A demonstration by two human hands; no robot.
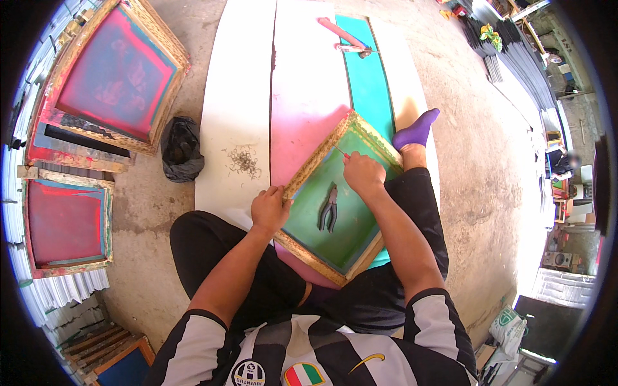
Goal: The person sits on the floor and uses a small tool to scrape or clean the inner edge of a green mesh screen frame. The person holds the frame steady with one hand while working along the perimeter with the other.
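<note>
A wooden screen-printing frame (313, 260) with green mesh lies tilted across my lap and the boards. My left hand (270, 210) grips its left corner, the fingers over the wooden edge. Near the upper left side of the frame, my right hand (364, 175) is closed round a thin tool with a red handle (346, 156), which looks like a screwdriver. Its slim metal tip points to the wooden edge. Dark-handled pliers (328, 210) rest on the green mesh, below my right hand. My palm hides most of the handle.
Left of the frame, a pile of small bent wire bits (243, 162) lies on a white board (235, 83). A hammer (341, 32) sits further off. A black plastic bag (182, 149) and printing frames (67, 220) stand left. My purple-socked foot (416, 128) is on the right.
</note>
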